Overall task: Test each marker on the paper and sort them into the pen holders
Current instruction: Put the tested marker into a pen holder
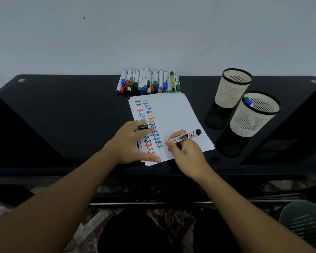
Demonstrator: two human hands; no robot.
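Marker in use: my right hand [185, 152] pinches a white-barrelled marker [185, 137] with a black end, tip on the paper [173, 115].
Cap: my left hand [130, 143] grips the black cap [143, 127], palm resting on the sheet.
Paper: two columns of coloured "Test" words.
Unsorted markers [148, 82]: a row at 12 o'clock.
Pen holders: two at 2 o'clock, the near holder [254, 115] with markers inside, beside the far holder [232, 86].
Tabletop [62, 115]: black.

Head cam looks fwd and steeply down, close over table [62, 115].
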